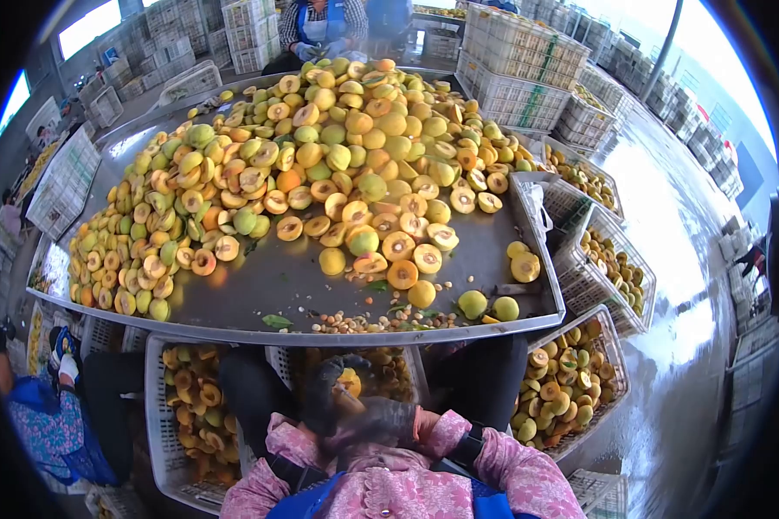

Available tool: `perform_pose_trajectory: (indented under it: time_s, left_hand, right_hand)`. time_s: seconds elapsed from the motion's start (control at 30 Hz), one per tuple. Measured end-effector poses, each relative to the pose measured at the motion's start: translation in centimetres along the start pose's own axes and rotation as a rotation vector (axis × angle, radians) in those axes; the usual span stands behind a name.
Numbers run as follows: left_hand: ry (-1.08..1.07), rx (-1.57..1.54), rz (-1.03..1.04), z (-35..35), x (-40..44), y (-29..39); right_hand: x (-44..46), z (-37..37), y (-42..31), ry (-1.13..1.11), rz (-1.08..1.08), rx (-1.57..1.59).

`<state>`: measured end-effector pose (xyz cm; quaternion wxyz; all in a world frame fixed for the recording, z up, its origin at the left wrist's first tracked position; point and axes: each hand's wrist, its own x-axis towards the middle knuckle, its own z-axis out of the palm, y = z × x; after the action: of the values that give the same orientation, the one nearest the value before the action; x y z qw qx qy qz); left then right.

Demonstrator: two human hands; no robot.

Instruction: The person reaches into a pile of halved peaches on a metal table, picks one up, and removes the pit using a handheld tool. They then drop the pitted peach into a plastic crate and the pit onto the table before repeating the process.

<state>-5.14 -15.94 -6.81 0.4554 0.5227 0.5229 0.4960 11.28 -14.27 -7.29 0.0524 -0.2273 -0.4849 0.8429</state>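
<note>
Head view: over the middle crate (417,377), the left hand (324,400) pinches a yellow fruit (349,381) beside the right hand (388,421), whose blurred fingers are unreadable.

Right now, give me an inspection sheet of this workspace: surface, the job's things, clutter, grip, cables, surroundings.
Surface: metal table with raised rim, mostly covered.
Job's things: fruit pile, whole and halved.
Clutter: pits and leaves near the table's front.
Grip: left hand holds a fruit piece; right hand close by, blurred, hold unclear.
Cables: nothing seen.
Surroundings: shiny, wet-looking floor, stacked crates, a person across the table.
</note>
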Motion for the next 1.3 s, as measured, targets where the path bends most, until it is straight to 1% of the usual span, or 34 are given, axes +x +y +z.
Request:
perform_pose_trajectory:
  time_s: [0.03, 0.07, 0.17, 0.23, 0.3, 0.37, 0.43, 0.47, 0.57, 0.6, 0.63, 0.67, 0.73, 0.77, 0.8, 0.87, 0.9, 0.93, 1.0, 1.07, 1.1, 1.13, 1.2, 1.23, 1.3]
  left_hand:
    - [0.012, 0.0, -0.01, 0.1, 0.1, -0.2]
    - [0.02, -0.001, -0.025, 0.2, 0.0, -0.8]
    - [0.013, -0.046, -0.128, 0.3, -0.2, -1.6]
    - [0.061, -0.068, -0.121, 0.6, -0.1, -1.4]
    - [0.148, -0.095, -0.059, 1.5, -0.3, -0.9]
    - [0.178, -0.172, -0.044, 1.9, -0.4, -0.1]
    - [0.24, 0.037, 0.064, 1.7, -0.5, 2.0]
    - [0.296, 0.298, 0.166, 1.3, -1.0, 3.5]
    - [0.381, 0.218, 0.175, -0.8, -1.5, 2.7]
    - [0.415, -0.055, 0.072, -1.4, -1.5, 3.7]
    - [0.486, -0.09, 0.096, -2.6, -1.6, 4.5]
    - [0.556, -0.124, 0.122, -3.9, -1.8, 5.2]
    - [0.708, 0.015, 0.25, -8.3, -3.1, 7.9]
    - [0.758, 0.006, 0.222, -10.6, -4.2, 8.3]
    - [0.806, -0.005, 0.194, -12.9, -5.2, 8.8]
    - [0.808, 0.25, 0.017, -17.6, -6.0, 7.4]
    - [0.752, 0.455, -0.16, -19.4, -6.3, 6.9]
    - [0.681, 0.657, -0.342, -20.5, -6.5, 5.8]
    - [0.645, 0.877, 0.01, -20.8, -4.1, 4.2]
    - [0.598, 0.861, 0.172, -20.6, -0.5, 3.4]
    - [0.58, 0.748, 0.156, -19.7, 2.7, 4.0]
    - [0.562, 0.676, 0.206, -18.6, 6.0, 4.6]
    - [0.55, 0.59, 0.163, -15.5, 12.3, 7.2]
    - [0.553, 0.573, 0.078, -14.2, 15.0, 8.8]
    - [0.467, 0.586, 0.027, -13.7, 20.4, 7.5]
  right_hand:
    - [0.1, -0.2, 0.2, 0.006, 0.031, 0.023]
    - [0.0, -0.2, 0.5, 0.019, 0.069, 0.178]
    - [-0.4, -0.4, 0.8, 0.002, 0.091, 0.23]
    - [-0.7, -0.3, 0.5, 0.039, 0.123, 0.256]
    - [-1.2, 0.2, 0.0, 0.072, 0.16, 0.281]
    - [-2.1, 1.0, -1.9, 0.062, 0.114, 0.282]
    - [-3.6, 1.6, -3.2, 0.055, 0.057, 0.339]
    - [-4.5, 1.9, -3.4, 0.053, 0.027, 0.402]
    - [-6.8, 2.1, -6.2, 0.05, 0.0, 0.506]
    - [-6.7, 1.8, -6.2, 0.049, -0.025, 0.54]
    - [-6.5, 1.2, -6.0, 0.049, -0.049, 0.571]
    - [-6.1, -0.3, -4.4, 0.059, 0.008, 0.551]
    - [-4.2, -1.4, -2.3, 0.194, -0.09, -0.178]
    - [-2.9, -2.1, -0.6, 0.254, -0.145, -0.542]
    - [-0.4, -4.9, 4.9, 0.277, 0.025, -0.935]
    - [-0.2, -5.8, 6.7, 0.273, -0.014, -1.088]
    - [-0.3, -5.6, 6.1, 0.26, -0.024, -1.159]
    - [-0.4, -5.4, 5.5, 0.28, 0.003, -1.081]
    - [-1.3, -3.6, 0.3, 0.333, 0.056, -0.923]
    - [-1.9, -4.1, 0.9, 0.36, -0.061, -0.896]
    - [-2.2, -4.5, 1.4, 0.371, -0.122, -0.888]
    - [-2.3, -4.9, 1.8, 0.36, -0.118, -0.891]
    - [-2.7, -5.5, 3.7, 0.339, -0.104, -0.893]
    - [-2.6, -6.1, 5.8, 0.341, -0.127, -0.895]
    - [-1.8, -8.2, 10.0, 0.358, -0.175, -0.902]
